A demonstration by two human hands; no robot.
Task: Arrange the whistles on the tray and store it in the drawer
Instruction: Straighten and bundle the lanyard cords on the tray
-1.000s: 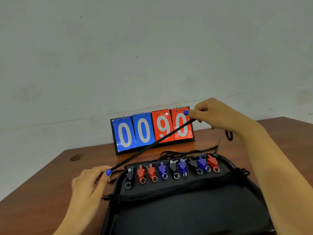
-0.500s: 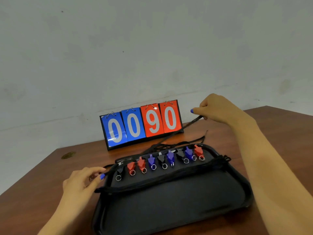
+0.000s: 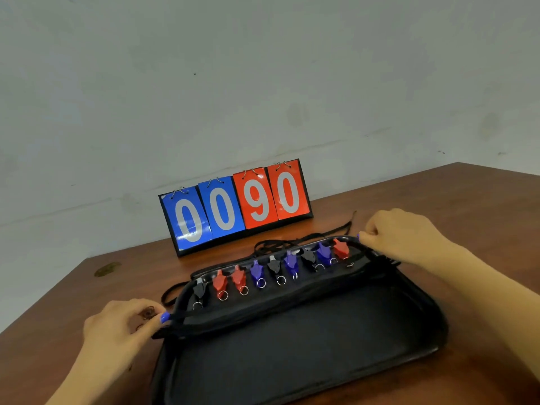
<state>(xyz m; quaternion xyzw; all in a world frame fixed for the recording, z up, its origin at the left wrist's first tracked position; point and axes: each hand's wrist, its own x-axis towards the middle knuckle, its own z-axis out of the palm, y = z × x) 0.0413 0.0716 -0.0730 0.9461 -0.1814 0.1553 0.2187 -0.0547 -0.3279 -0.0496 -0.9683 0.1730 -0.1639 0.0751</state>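
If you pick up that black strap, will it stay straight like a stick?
Probably not. The strap is thin and flat and follows the tray rim between the left hand and right hand, so it likely droops. Loose cords behind lie in tangled loops, also suggesting floppy.

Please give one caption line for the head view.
Both hands hold a lanyard over nine whistles on the tray.

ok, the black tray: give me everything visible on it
The black tray is a shallow rectangle with rounded corners and a raised rim, matte, plastic by the look. It lies flat on the brown wooden table, turned slightly askew. Nine whistles, black, red and blue, sit in a row along its far edge, and black cords cross it. The left hand is at its near left corner, the right hand at its far right corner.
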